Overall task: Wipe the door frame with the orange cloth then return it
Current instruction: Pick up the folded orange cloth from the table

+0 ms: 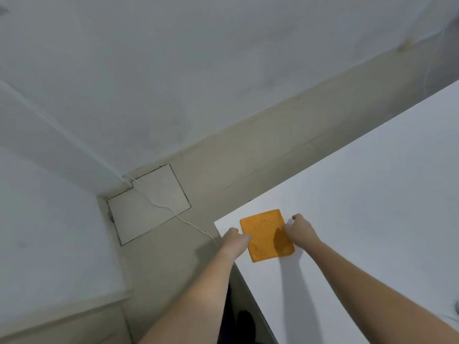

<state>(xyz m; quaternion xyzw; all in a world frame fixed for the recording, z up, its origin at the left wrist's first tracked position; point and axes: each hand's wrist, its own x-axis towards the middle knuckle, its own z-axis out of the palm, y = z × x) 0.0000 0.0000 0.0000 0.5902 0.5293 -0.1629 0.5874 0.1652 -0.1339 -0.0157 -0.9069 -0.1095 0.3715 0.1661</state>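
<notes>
Both hands, left [234, 238] and right [298, 228], each kept a closed grip on the cloth [265, 233] lying flat on the worktop [360, 194]; a white cable [173, 212] trailed left of them.

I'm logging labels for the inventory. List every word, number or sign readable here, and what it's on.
None. The orange cloth shows only a ribbed weave and a small dark speck, no label. The white table, the wall and the floor panel carry no print.

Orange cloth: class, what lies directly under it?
The orange cloth lies flat on the white table near its corner, a hand at each side edge. Anything between cloth and tabletop is covered.
</notes>
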